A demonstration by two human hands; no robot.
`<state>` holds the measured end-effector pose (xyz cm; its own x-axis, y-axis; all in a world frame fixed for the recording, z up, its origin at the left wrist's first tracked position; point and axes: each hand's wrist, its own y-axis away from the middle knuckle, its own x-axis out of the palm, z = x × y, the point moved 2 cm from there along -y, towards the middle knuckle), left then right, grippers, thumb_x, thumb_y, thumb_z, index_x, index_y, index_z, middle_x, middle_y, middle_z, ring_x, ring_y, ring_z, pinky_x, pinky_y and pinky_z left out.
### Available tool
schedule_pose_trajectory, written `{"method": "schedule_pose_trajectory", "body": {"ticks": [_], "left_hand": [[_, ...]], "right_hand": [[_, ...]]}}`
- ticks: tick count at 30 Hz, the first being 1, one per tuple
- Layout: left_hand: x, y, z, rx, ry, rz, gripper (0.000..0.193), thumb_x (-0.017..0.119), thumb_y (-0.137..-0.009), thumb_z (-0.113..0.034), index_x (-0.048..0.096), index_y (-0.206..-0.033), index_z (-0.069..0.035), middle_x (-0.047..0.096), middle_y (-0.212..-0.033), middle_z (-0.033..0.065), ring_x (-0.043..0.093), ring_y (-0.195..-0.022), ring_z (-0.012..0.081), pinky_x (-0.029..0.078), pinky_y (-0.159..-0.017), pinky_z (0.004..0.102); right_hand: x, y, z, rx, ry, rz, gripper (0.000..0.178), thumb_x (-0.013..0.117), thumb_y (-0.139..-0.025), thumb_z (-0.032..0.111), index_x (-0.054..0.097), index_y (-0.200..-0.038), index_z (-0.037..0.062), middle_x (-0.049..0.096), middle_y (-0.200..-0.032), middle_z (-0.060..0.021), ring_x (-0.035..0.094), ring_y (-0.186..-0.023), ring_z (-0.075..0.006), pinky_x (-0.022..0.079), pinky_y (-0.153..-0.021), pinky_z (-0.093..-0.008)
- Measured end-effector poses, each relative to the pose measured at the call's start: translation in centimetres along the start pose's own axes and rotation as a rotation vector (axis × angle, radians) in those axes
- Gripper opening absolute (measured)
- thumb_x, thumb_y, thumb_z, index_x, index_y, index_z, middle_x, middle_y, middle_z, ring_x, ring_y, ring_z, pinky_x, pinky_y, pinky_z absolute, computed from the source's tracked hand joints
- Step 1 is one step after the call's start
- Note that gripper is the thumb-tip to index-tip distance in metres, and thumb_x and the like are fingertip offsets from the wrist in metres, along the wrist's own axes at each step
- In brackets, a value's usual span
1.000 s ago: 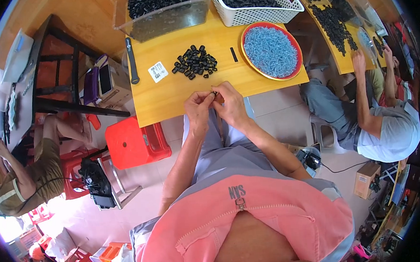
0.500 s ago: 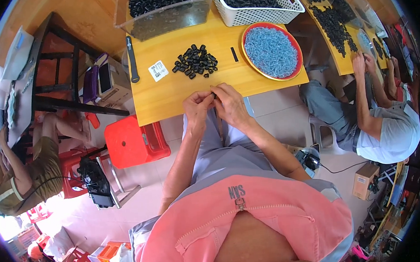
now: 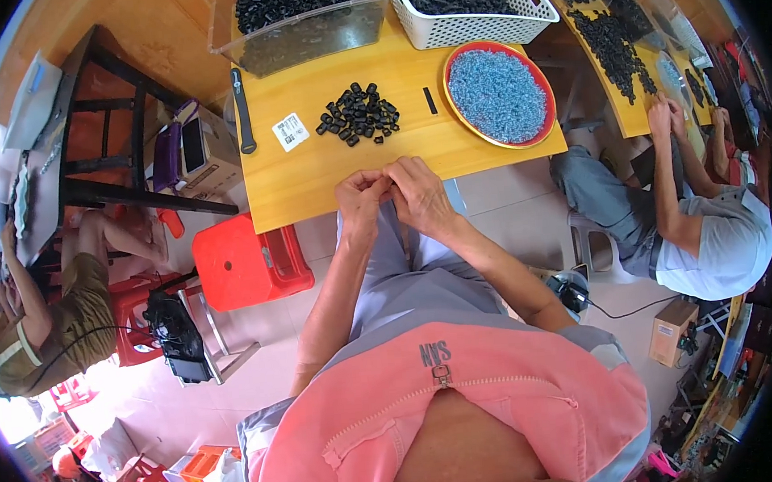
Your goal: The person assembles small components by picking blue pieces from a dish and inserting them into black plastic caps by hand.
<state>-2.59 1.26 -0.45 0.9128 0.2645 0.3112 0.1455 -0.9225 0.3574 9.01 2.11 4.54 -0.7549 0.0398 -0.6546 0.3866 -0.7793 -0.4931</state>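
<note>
My left hand (image 3: pixel 361 209) and my right hand (image 3: pixel 422 198) meet just off the table's near edge, above my lap. Thumbs and fingertips of both are pinched together around a small black part, which the fingers now hide almost wholly. Beyond them on the yellow table (image 3: pixel 302 189) lies a loose pile of short black cylindrical parts (image 3: pixel 357 115). To the right of the pile stands a red and yellow round dish (image 3: pixel 552 108) filled with tiny clear bluish pieces (image 3: pixel 497 97).
At the table's back are a clear bin (image 3: pixel 310 45) and a white basket (image 3: pixel 479 30), both holding black parts. A black strap-like tool (image 3: pixel 243 112), a white label (image 3: pixel 290 132) and a black strip (image 3: pixel 430 101) lie there. A red stool (image 3: pixel 240 265) stands left; co-workers sit on both sides.
My fingertips have shifted slightly and closed over the small black part, which showed between them before. The pile and dish look unchanged.
</note>
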Motion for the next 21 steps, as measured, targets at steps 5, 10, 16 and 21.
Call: {"method": "schedule_pose_trajectory", "body": {"ticks": [5,10,16,21], "left_hand": [[0.0,0.0,-0.2,0.001,-0.010,0.032,0.007,0.058,-0.079,-0.003,0.060,-0.084,0.002,0.061,-0.078,0.0078,0.059,-0.068,0.0138,0.051,-0.062,0.0248],[0.8,0.7,-2.3,-0.063,0.045,0.048,0.016,0.056,-0.083,-0.010,0.056,-0.094,0.001,0.060,-0.087,0.0097,0.061,-0.073,0.0163,0.051,-0.065,0.0259],[0.1,0.5,-1.0,-0.033,-0.008,0.035,0.017,0.055,-0.084,-0.013,0.055,-0.094,0.000,0.060,-0.090,0.0105,0.062,-0.077,0.0192,0.051,-0.067,0.0261],[0.0,0.2,-0.2,-0.003,0.015,0.071,0.014,0.053,-0.084,-0.011,0.055,-0.093,-0.001,0.061,-0.090,0.0088,0.062,-0.076,0.0178,0.050,-0.066,0.0249]], "right_hand": [[0.3,0.2,-0.2,-0.013,-0.023,-0.050,0.024,0.056,-0.065,-0.007,0.051,-0.086,0.0017,0.050,-0.075,-0.0125,0.051,-0.071,-0.0318,0.042,-0.059,-0.0388],[-1.1,-1.5,-1.8,0.149,-0.042,-0.154,0.028,0.056,-0.065,-0.003,0.053,-0.093,-0.0009,0.053,-0.084,-0.0162,0.053,-0.079,-0.0332,0.044,-0.068,-0.0396],[-9.9,-12.4,-7.9,-0.033,0.176,-0.435,0.022,0.057,-0.069,-0.002,0.057,-0.091,0.0000,0.055,-0.091,-0.0167,0.055,-0.081,-0.0333,0.046,-0.070,-0.0380],[-13.8,-15.7,-9.1,0.012,0.198,-0.607,0.022,0.056,-0.071,-0.002,0.058,-0.092,0.0022,0.055,-0.096,-0.0156,0.056,-0.082,-0.0308,0.046,-0.069,-0.0361]]}}
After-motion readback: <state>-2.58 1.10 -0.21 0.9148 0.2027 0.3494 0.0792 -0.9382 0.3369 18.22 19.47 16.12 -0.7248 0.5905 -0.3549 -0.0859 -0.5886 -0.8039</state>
